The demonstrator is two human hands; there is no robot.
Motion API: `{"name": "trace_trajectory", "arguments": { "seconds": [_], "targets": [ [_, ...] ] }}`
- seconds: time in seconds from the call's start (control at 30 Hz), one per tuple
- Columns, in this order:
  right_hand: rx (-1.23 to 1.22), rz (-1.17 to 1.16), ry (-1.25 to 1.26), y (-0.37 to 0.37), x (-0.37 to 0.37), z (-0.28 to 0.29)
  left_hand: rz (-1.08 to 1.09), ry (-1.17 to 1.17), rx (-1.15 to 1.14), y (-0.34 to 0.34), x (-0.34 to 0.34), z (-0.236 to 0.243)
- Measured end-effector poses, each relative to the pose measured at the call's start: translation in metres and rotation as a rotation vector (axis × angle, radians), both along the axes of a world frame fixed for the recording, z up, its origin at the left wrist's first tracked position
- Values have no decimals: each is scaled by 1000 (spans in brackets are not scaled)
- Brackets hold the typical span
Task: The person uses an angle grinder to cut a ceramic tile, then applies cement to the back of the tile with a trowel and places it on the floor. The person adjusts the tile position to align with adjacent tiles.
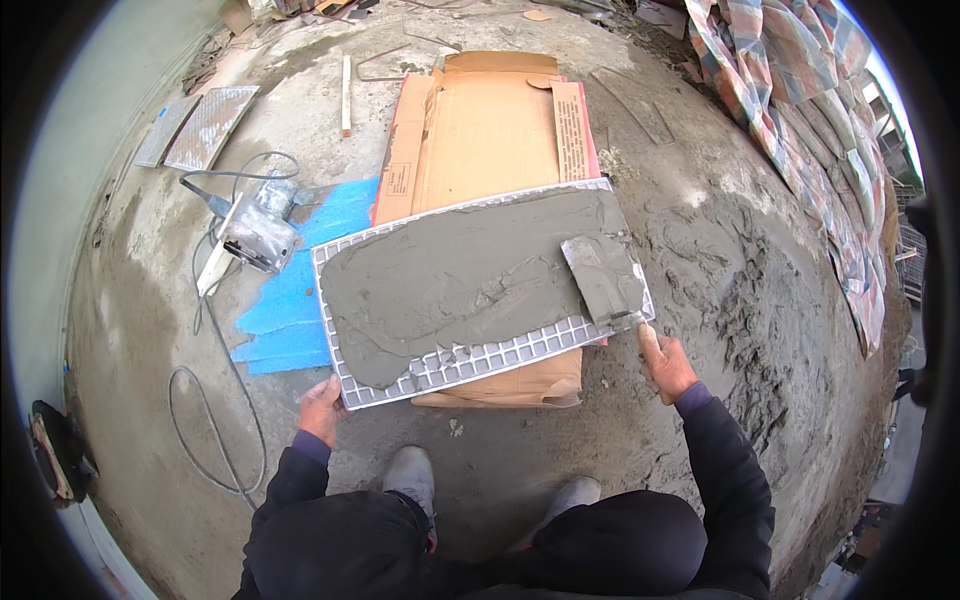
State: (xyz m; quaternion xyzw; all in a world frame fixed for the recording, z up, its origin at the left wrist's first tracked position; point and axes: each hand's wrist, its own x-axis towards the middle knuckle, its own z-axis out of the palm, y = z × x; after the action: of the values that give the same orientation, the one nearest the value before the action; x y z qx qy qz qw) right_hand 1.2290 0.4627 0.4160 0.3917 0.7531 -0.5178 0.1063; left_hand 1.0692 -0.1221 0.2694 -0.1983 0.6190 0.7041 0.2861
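A large light-grey tile [540, 343] lies slightly tilted across a cardboard box, with its gridded back facing up. Wet grey mortar [440, 275] covers most of it in a thick layer, and the grid shows along the near edge. My left hand [321, 410] grips the tile's near left corner, thumb on top. In my right hand [666, 366] is the handle of a trowel [604, 280]. The mortar-smeared blade rests over the tile's right end, its underside hidden.
The cardboard box [495, 130] extends beyond the tile. On the left are a blue foam sheet [285, 315], a corded power tool [258, 232] with its looped cable [215, 430], and two panels [210, 125]. Wet mortar [740, 290] spreads over the floor at right, near a checked tarp [790, 150].
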Motion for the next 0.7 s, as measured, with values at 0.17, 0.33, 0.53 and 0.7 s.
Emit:
{"name": "trace_trajectory", "arguments": {
  "seconds": [0.17, 0.33, 0.53, 0.7],
  "targets": [
    [20, 370, -86, -41, -63, 17, 6, -5, 14, 4, 0, 4],
    [98, 785, -186, -78, -120, 17, 34, -16, 4, 5, 1, 5],
    [249, 1246, 36, -106, -130, 4, 5, -16, 11, 2, 1, 1],
    [639, 1297, 103, -83, -114, 16, 37, -22, 13, 6, 2, 2]
  ]
}}
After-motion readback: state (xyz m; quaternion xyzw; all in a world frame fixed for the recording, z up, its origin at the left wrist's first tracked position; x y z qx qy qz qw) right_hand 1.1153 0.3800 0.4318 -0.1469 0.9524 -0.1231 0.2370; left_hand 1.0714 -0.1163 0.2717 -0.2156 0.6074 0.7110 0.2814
